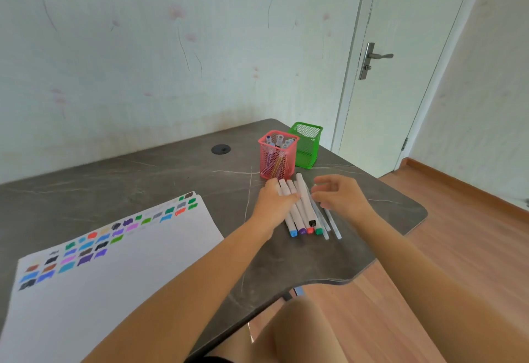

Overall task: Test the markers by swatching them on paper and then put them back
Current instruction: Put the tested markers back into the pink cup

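Markers [304,208], in the head view, lie in a row on the table [143,185], right of the paper [114,305] and just near of the pink cup [276,159]. Your left hand [274,199] rests straight-fingered on them, gripping none. Your right hand [340,193] hovers beside them, loosely curled and empty. Swatches [100,248] line the paper's far edge, so testing looks largely done. Putting this batch back is left.

Matt stone-look desk [171,179] — mesh holders [277,159], probably metal
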Action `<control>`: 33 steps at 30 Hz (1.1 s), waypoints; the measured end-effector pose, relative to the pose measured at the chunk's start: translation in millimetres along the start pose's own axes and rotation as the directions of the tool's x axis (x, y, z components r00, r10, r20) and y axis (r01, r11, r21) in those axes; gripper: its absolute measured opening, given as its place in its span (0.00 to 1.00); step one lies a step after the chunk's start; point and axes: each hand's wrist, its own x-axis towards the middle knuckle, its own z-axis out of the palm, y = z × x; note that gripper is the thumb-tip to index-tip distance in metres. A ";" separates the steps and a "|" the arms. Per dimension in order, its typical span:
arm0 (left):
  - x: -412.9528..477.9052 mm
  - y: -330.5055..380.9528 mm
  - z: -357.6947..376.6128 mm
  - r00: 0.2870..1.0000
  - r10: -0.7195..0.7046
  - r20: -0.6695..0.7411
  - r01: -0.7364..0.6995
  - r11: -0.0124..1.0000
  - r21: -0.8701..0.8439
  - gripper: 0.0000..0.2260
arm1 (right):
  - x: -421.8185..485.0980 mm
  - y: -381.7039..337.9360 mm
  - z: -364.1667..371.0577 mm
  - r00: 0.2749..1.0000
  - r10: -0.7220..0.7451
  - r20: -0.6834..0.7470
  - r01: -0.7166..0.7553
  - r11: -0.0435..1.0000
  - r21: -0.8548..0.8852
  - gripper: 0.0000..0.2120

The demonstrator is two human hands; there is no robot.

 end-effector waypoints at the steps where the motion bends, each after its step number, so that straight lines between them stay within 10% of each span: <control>1: -1.0 -0.1 -0.5 0.999 -0.046 -0.001 0.046 0.997 -0.069 0.20 | 0.7 -1.7 0.9 0.999 0.043 0.019 -0.043 0.999 0.013 0.18; 19: 5.9 3.2 -9.3 0.962 -0.261 0.075 0.271 0.908 -0.319 0.32 | 31.6 -26.1 14.3 0.959 0.256 0.121 -0.230 0.954 -0.189 0.19; 33: 10.9 -4.4 -12.9 0.977 -0.199 0.072 0.211 0.943 -0.256 0.17 | 33.4 -30.2 25.3 0.927 0.337 0.165 -0.319 0.939 -0.126 0.14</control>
